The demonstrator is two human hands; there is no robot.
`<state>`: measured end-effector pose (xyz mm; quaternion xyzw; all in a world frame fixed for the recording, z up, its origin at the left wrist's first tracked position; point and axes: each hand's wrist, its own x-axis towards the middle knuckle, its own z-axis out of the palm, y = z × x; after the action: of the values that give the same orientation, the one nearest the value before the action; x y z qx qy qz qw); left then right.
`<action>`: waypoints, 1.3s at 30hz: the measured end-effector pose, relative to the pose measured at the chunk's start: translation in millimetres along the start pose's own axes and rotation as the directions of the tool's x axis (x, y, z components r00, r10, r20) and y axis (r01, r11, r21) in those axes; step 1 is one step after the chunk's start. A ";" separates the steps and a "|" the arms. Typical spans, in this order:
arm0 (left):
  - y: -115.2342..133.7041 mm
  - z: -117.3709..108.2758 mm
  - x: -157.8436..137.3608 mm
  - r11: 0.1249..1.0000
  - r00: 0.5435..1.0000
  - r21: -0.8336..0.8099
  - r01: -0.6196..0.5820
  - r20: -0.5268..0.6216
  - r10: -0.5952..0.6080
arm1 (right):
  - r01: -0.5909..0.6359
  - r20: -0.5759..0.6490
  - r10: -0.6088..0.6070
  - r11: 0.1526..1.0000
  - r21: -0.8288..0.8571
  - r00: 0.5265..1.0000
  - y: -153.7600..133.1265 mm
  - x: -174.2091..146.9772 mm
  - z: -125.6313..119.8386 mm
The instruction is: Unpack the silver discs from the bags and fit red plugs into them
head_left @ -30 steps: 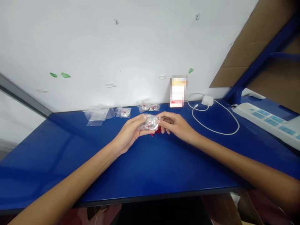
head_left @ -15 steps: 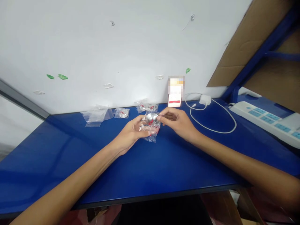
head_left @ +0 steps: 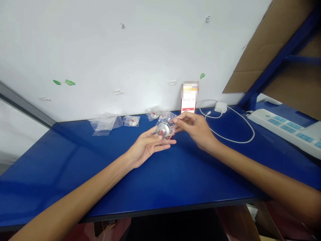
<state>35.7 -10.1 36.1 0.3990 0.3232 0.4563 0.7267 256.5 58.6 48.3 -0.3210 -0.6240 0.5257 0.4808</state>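
Note:
A clear plastic bag (head_left: pixel 173 126) with a round silvery metal disc (head_left: pixel 164 131) in it, bearing a small red mark, is held over the blue table between both hands. My left hand (head_left: pixel 146 145) grips its near left side, thumb on top and the other fingers stretched out beneath. At the upper right edge of the bag, my right hand (head_left: pixel 194 127) pinches the plastic between thumb and fingertips. Behind the hands lie similar bagged discs (head_left: pixel 132 121), partly overlapped by the held bag at the back. Something small and red shows under it, too hidden to name.
A pile of flat clear bags (head_left: pixel 105 124) lies at the back left of the blue table (head_left: pixel 150 187). A phone (head_left: pixel 188 103) leans on the white wall. To its right are a white charger (head_left: pixel 220 107) with a looped cable and a power strip (head_left: pixel 288 125).
The disc has turned in the bag, and its plastic is now spread to the right. My left fingers have straightened underneath; my right hand has shifted slightly right, still pinching.

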 end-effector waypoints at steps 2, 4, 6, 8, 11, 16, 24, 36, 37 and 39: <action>-2.0 -1.8 1.0 1.000 1.000 0.016 -0.010 -0.010 0.010 | 0.018 -0.022 -0.019 1.000 -0.017 1.000 -1.6 -0.2 -1.4; -3.6 -3.8 1.9 0.999 1.000 0.030 -0.022 -0.014 0.022 | 0.042 -0.043 -0.043 0.998 -0.038 0.998 -3.9 -0.3 -3.1; -4.8 -5.4 2.7 0.999 0.999 0.038 -0.032 -0.019 0.033 | 0.071 -0.047 -0.074 0.995 -0.066 0.996 -6.8 -0.6 -4.7; -5.0 -6.6 3.4 0.998 0.999 0.041 -0.043 -0.028 0.045 | 0.100 -0.051 -0.105 0.990 -0.101 0.993 -9.1 -0.5 -6.1; -3.2 -8.4 4.6 0.996 0.997 0.062 -0.061 -0.046 0.064 | 0.139 -0.103 -0.151 0.983 -0.118 0.983 -8.5 1.4 -8.6; 1.8 -13.0 7.7 0.989 0.987 0.109 -0.101 -0.115 0.113 | 0.147 -0.163 -0.163 0.983 -0.106 0.973 0.7 6.7 -12.6; 8.3 -23.2 12.0 0.982 0.960 0.143 -0.120 -0.236 0.152 | 0.170 -0.258 -0.201 0.976 -0.137 0.945 9.5 14.6 -21.9; 12.5 -45.9 14.6 0.804 0.891 0.561 -0.198 -0.240 0.386 | -0.064 -0.246 0.067 0.998 0.020 0.967 37.1 33.2 -47.6; 12.4 -47.1 15.2 0.795 0.886 0.573 -0.200 -0.240 0.396 | -0.080 -0.246 0.086 0.996 0.036 0.965 38.1 33.3 -49.1; 11.6 -49.3 16.7 0.775 0.884 0.599 -0.200 -0.230 0.406 | -0.101 -0.248 0.120 0.991 0.090 0.961 37.8 33.1 -51.2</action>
<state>-3.8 22.4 21.1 0.5543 0.4951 0.5173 0.4244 289.6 115.5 19.7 -0.4012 -0.5183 0.5300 0.5380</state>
